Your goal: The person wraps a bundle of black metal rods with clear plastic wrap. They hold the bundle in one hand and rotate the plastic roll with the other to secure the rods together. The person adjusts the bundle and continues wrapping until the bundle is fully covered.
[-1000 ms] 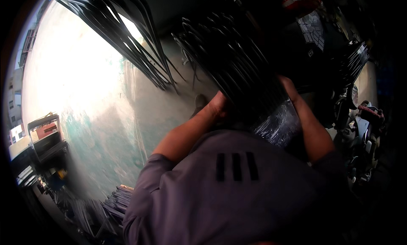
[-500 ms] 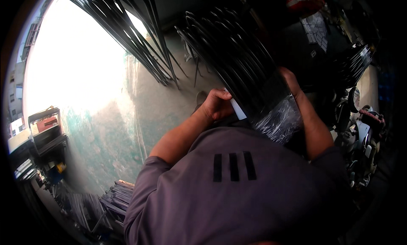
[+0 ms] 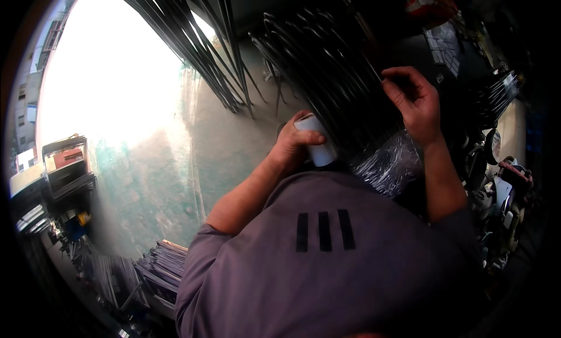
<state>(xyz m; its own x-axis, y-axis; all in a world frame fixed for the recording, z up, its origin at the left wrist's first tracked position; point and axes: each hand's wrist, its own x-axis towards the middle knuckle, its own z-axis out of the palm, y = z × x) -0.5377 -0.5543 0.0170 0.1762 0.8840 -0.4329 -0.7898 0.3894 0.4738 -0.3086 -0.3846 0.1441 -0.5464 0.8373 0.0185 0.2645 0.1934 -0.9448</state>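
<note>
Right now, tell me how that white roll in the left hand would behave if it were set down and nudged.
The white roll looks cylindrical, so on its side it would probably roll. The left hand wraps it in a one-handed grip, which suggests it is fairly light. The clear film wrapped round the dark rod bundle looks thin and crinkly, so any loose tail would likely be floppy.

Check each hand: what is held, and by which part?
The left hand holds a white roll, fingers wrapped around its upper end. The right hand pinches the top side of the bundle of dark rods, above its clear plastic wrap.
</note>
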